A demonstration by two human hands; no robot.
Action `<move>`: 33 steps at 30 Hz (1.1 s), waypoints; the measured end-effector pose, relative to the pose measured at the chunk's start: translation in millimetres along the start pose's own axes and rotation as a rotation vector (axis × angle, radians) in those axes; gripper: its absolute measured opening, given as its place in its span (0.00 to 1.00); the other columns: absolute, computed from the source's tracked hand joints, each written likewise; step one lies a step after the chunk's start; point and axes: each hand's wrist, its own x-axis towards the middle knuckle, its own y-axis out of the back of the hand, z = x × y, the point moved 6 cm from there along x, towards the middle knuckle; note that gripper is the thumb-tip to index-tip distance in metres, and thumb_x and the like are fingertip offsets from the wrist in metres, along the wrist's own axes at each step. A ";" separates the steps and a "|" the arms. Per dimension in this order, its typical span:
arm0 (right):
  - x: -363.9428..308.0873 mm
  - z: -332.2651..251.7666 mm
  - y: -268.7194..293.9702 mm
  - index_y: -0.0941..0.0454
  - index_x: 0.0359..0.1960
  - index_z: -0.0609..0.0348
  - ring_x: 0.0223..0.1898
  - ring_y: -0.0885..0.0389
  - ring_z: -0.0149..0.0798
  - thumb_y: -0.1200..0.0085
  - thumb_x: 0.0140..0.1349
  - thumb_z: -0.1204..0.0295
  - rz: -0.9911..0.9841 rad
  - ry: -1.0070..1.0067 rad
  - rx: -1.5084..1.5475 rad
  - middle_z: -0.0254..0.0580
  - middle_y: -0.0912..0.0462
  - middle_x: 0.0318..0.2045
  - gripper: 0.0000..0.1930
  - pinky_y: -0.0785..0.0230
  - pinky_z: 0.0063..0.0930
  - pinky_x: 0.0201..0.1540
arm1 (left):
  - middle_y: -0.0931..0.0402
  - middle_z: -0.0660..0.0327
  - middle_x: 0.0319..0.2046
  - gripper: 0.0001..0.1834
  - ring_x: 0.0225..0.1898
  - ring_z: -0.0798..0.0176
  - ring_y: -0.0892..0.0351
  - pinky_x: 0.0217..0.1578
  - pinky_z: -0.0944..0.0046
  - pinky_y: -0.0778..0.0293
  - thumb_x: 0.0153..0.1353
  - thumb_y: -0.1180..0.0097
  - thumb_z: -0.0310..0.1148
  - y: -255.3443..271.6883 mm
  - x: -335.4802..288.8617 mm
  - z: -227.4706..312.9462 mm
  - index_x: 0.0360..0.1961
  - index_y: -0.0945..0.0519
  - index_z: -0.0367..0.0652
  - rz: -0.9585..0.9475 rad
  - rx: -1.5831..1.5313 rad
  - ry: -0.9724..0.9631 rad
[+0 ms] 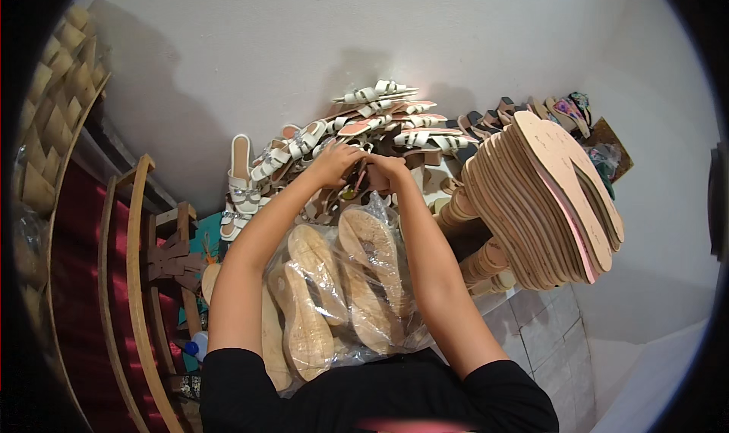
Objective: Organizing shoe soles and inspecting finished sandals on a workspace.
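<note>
Both arms reach forward to a pile of sandals against the wall. My left hand [336, 165] has its fingers curled over a dark piece, which it largely covers. Close beside it, my right hand [386, 170] bends around a small dark brownish piece, its fingertips partly out of sight. What either hand grips cannot be made out. White strapped sandals [368, 118] are heaped just beyond the hands. Below my forearms lies a clear plastic bag [370, 281] with several tan shoe soles [307, 323] inside.
Tall stacks of flat beige insoles [524, 197] rise right of my right forearm. Dark-heeled shoes [486, 121] and a brown box [611, 148] stand farther right. On the left are a wooden rack [137, 266], brown straps [173, 262] and a blue-capped bottle [199, 346].
</note>
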 end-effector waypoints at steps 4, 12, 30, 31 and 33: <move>-151.1 -61.3 -62.2 0.28 0.29 0.49 0.19 0.32 0.33 0.60 0.53 0.47 -0.699 0.181 0.033 0.36 0.27 0.20 0.19 0.45 0.26 0.17 | 0.32 0.61 0.49 0.42 0.54 0.58 0.38 0.55 0.56 0.43 0.31 0.38 0.19 19.6 -109.3 -38.1 0.54 0.36 0.50 -0.069 0.012 0.191; -169.3 -88.4 -68.0 0.25 0.35 0.63 0.18 0.27 0.45 0.65 0.55 0.44 -0.691 0.365 -0.271 0.52 0.24 0.22 0.30 0.34 0.42 0.21 | 0.36 0.49 0.52 0.50 0.56 0.52 0.40 0.57 0.56 0.44 0.33 0.38 0.38 22.3 -126.7 -37.7 0.60 0.47 0.42 0.087 -0.491 0.428; -54.4 -42.6 28.9 0.35 0.40 0.69 0.46 0.35 0.53 0.49 0.46 0.69 0.829 -0.194 0.414 0.56 0.36 0.45 0.20 0.41 0.44 0.52 | 0.28 0.44 0.41 0.43 0.42 0.52 0.26 0.42 0.59 0.30 0.34 0.32 0.45 23.6 -106.6 -70.5 0.49 0.37 0.32 0.464 -0.348 0.655; -50.5 -32.3 23.5 0.36 0.40 0.68 0.45 0.35 0.55 0.50 0.44 0.70 0.859 -0.257 0.470 0.56 0.36 0.44 0.21 0.41 0.47 0.51 | 0.29 0.42 0.42 0.45 0.43 0.51 0.26 0.42 0.60 0.30 0.34 0.32 0.46 30.5 -106.6 -62.8 0.50 0.38 0.30 0.345 -0.458 0.708; -31.9 -14.0 17.3 0.37 0.41 0.66 0.45 0.34 0.54 0.49 0.44 0.68 0.874 -0.412 0.473 0.53 0.37 0.45 0.22 0.41 0.47 0.50 | 0.30 0.42 0.43 0.46 0.43 0.51 0.26 0.42 0.60 0.30 0.33 0.32 0.45 41.4 -109.1 -56.1 0.50 0.39 0.29 0.312 -0.499 0.717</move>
